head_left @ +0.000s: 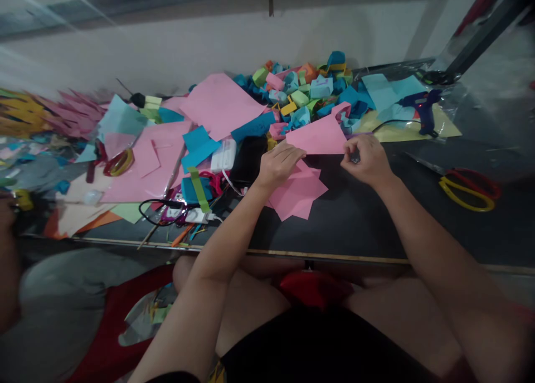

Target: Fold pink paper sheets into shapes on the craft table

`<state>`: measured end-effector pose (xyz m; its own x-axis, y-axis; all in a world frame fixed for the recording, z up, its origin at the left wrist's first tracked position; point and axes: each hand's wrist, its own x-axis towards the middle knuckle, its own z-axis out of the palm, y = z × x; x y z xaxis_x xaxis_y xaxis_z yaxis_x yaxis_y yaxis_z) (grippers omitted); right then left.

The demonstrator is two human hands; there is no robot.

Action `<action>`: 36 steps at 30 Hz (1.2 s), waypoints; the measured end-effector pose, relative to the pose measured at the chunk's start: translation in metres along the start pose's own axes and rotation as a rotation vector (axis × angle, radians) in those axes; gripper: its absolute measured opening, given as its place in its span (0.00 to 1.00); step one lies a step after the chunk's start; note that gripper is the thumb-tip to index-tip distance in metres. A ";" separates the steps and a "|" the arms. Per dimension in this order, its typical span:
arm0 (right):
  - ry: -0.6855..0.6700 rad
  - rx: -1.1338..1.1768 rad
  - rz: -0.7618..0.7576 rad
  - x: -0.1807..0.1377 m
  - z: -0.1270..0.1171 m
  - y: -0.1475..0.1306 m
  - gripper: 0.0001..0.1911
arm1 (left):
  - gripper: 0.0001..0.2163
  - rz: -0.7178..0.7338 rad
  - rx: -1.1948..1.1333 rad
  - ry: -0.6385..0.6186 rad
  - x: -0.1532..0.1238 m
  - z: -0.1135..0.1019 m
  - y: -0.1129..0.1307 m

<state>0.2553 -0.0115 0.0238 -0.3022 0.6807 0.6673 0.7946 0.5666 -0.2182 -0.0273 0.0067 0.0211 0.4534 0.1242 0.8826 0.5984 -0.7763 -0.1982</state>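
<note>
A pink paper sheet [318, 136] is held above the dark table by its two lower corners. My left hand [279, 163] pinches the left corner, fingers pressed together. At the right corner my right hand [366, 157] is closed, thumb against curled fingers, on the sheet's edge. Several pink paper pieces [297, 196] lie fanned out on the table just below my left hand. Large scissors [468, 189] with one red and one yellow handle rest to the right of my right hand.
Small folded paper pieces [309, 87] in many colours are heaped behind the sheet. A blue glue gun [425, 111] stands at the back right. Left are a white charger [223, 155], cables, pink sheets [142, 165] and more scissors [119, 163]. A co-worker's hand [6, 210] shows at far left.
</note>
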 end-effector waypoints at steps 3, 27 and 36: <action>0.044 -0.028 0.041 -0.001 0.001 0.004 0.13 | 0.06 -0.026 -0.025 0.007 -0.002 0.002 -0.001; 0.004 0.369 0.513 -0.001 0.025 -0.047 0.34 | 0.09 0.055 -0.173 -0.160 0.005 0.009 0.034; -0.048 0.024 0.188 0.000 0.019 -0.030 0.27 | 0.18 -0.076 0.001 -0.138 0.002 0.005 0.031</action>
<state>0.2214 -0.0189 0.0168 -0.1746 0.7965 0.5789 0.8271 0.4377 -0.3527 -0.0048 -0.0140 0.0146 0.4935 0.2662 0.8280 0.6350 -0.7609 -0.1338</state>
